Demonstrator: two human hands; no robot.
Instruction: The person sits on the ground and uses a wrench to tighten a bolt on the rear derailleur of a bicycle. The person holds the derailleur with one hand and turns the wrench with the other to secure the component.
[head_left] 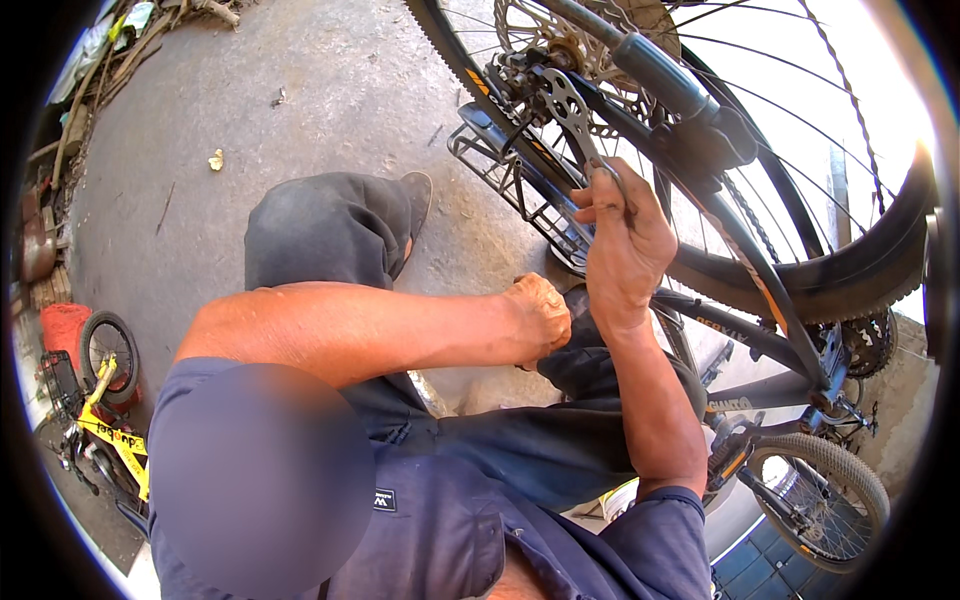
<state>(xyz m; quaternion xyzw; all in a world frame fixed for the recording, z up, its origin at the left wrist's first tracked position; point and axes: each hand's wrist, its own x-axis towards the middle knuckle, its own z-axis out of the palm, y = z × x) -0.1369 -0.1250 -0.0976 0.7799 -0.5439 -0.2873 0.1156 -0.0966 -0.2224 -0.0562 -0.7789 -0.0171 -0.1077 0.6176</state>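
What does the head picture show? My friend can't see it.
A person's right hand holds a flat metal wrench near the middle of a bicycle wheel. The left hand is curled closed; a yellow bicycle is at the far left.

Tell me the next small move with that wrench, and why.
Probably nudge the wrench snugly against the axle parts before turning: the right hand grips it, its head appears close to them, and whether it is seated cannot be told.

Left hand (543,315) curled, right hand (630,238) gripping
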